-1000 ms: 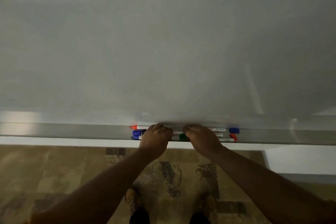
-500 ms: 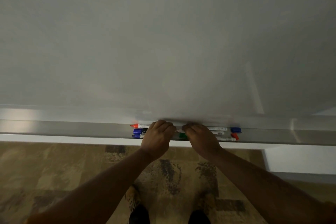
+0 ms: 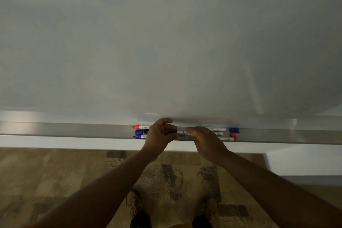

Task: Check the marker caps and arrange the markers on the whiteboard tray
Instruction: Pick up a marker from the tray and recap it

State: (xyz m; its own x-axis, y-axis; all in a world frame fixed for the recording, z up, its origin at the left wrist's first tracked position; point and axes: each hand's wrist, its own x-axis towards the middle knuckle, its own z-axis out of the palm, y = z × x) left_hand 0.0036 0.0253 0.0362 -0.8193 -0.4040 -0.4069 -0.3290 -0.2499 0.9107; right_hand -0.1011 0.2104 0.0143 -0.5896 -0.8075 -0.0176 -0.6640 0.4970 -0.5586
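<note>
My left hand (image 3: pixel 160 136) and right hand (image 3: pixel 205 139) pinch one marker (image 3: pixel 180 133) between them over the tray (image 3: pixel 74 130), fingers clamped (cap check, I judge).

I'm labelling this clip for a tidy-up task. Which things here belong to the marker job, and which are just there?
Part of the job:
- markers
- red cap and blue caps
- whiteboard tray
- left hand and right hand, both at the markers

Just there:
- whiteboard
- patterned carpet
- shoes
</note>
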